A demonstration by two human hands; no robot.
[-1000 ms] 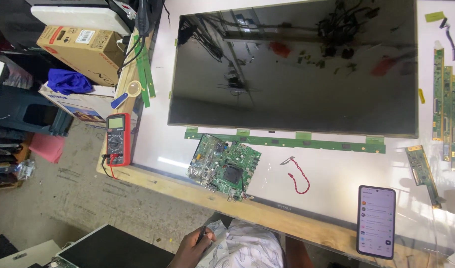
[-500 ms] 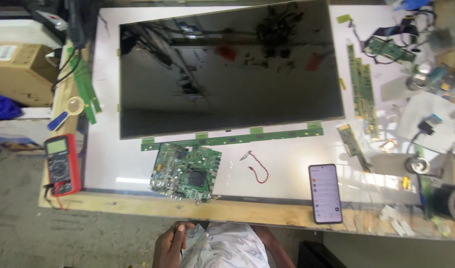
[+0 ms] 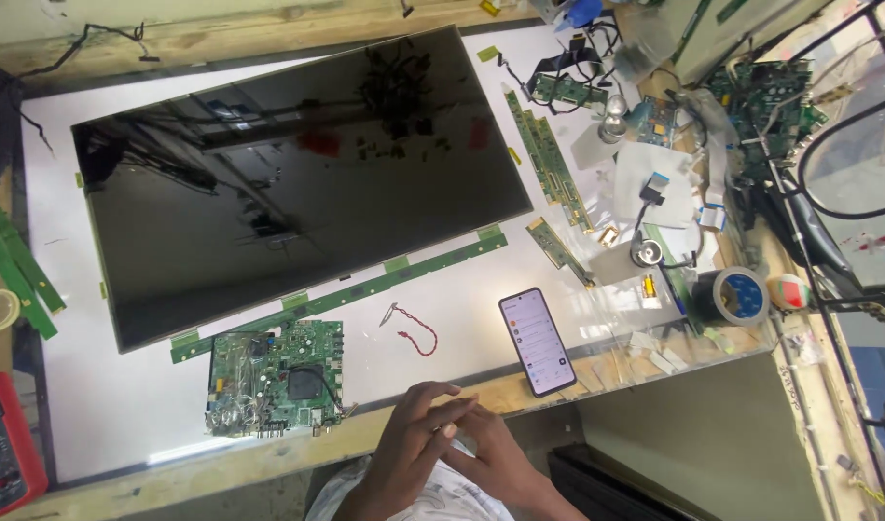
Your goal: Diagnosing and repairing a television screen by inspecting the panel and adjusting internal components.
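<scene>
Both hands meet at 6 o'clock over the near table edge [image 3: 269, 461]; left hand [image 3: 418, 439] laid over right hand [image 3: 491, 461], fingers loosely curled and touching each other, neither has hold of anything; nearest things are the phone [image 3: 537, 340] at 1 o'clock of the hands, lit, flat on the table, just beside them, and the green circuit board [image 3: 274, 378] at 9 to 10 o'clock, near but apart; red wire [image 3: 415, 336] lies between board and phone at 12 o'clock; beyond, long green strip board [image 3: 346, 293] runs along the lower edge of the big dark screen panel [image 3: 298, 174]; roll of tape [image 3: 732, 295] at 2 o'clock, red multimeter [image 3: 3, 453] at far 9 o'clock; judged: a pause between steps, hands idle; a next move would call for unclasping and a reach forward to the board or phone.
</scene>
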